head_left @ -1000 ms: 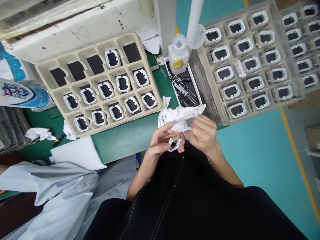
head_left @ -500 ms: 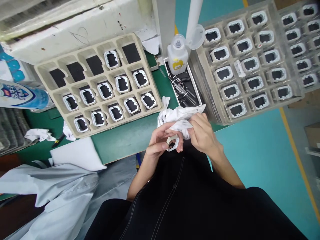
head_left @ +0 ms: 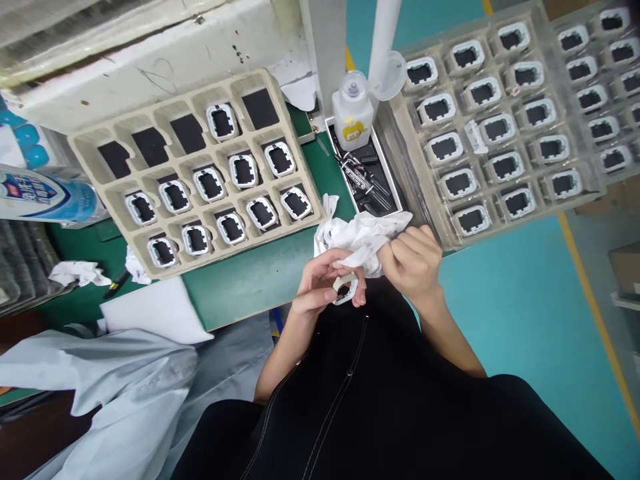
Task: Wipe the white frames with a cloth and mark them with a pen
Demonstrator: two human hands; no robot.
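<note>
My left hand (head_left: 320, 287) is closed with thumb and fingers around a small white ring-shaped frame (head_left: 356, 288), its opening facing up toward me. Just above it, a crumpled white cloth (head_left: 345, 233) bunches out over the table's edge. My right hand (head_left: 414, 261) makes a fist on a corner of this cloth, at the cloth's right side. Part of the cloth lies against the fingers of my left hand. More frames of the same kind (head_left: 231, 228) sit in the pockets of a beige tray (head_left: 220, 259) at the left.
A white bottle (head_left: 354, 110) stands in a narrow box (head_left: 397, 200) with black markers. Clear plastic trays (head_left: 440, 223) of frames lie at the right. A blue-labelled container (head_left: 50, 195), a cutter (head_left: 117, 283) and a white pad (head_left: 157, 310) are left, near another person's grey sleeve (head_left: 135, 373).
My right hand has turned and closed into a tighter fist, shifting slightly right with the cloth's corner. My left hand and the frame stay almost in place.
</note>
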